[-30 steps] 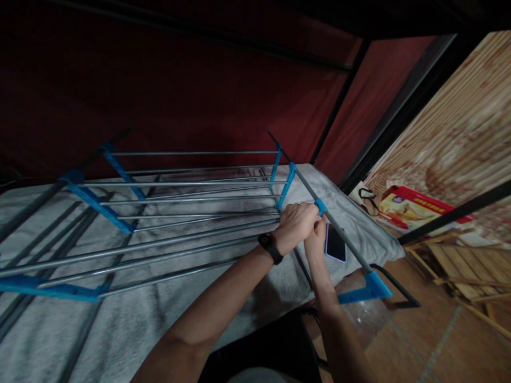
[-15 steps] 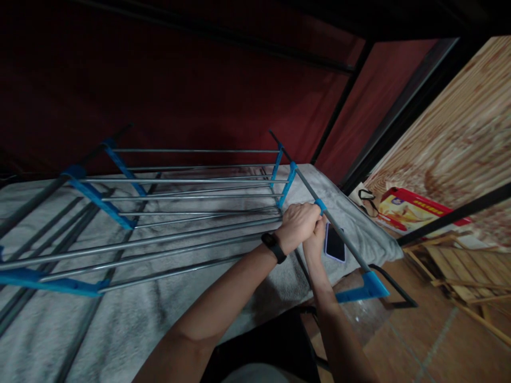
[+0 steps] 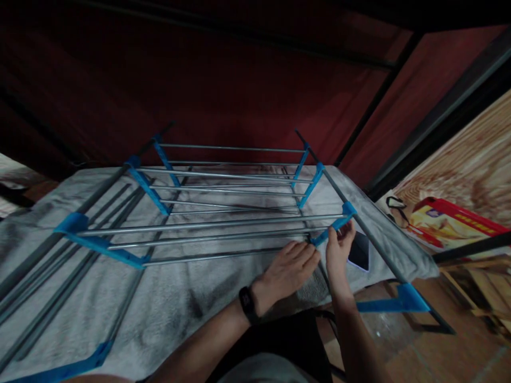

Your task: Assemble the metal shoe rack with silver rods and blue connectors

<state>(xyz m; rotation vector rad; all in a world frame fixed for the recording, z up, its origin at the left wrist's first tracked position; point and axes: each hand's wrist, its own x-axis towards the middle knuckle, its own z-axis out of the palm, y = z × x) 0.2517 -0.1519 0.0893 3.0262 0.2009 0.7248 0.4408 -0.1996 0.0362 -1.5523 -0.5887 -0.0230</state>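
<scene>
A shoe-rack-like frame of grey metal rods and blue plastic brackets lies on a grey blanket (image 3: 171, 308). My left hand (image 3: 289, 266), with a black wristband, lies over the right end of the lowest front metal rod (image 3: 215, 257). Its fingers are together and bent down, fingertips close to the lower end of the blue bracket (image 3: 329, 232); the rod's end is hidden beneath them. My right hand (image 3: 339, 244) grips that bracket from the right, thumb and fingers around it. Two other front rods (image 3: 239, 222) run into the bracket's upper part.
A phone (image 3: 360, 251) lies on the blanket beside my right hand. Another blue bracket (image 3: 399, 302) sticks out past the blanket's edge on the right pole. Loose dark tubes (image 3: 85, 266) lie at the left. A red and yellow box (image 3: 455, 221) stands beyond the right side.
My hands were together at the upper end of the bracket. The left has moved down to the lowest rod's end; the right now grips the bracket. The view has shifted left.
</scene>
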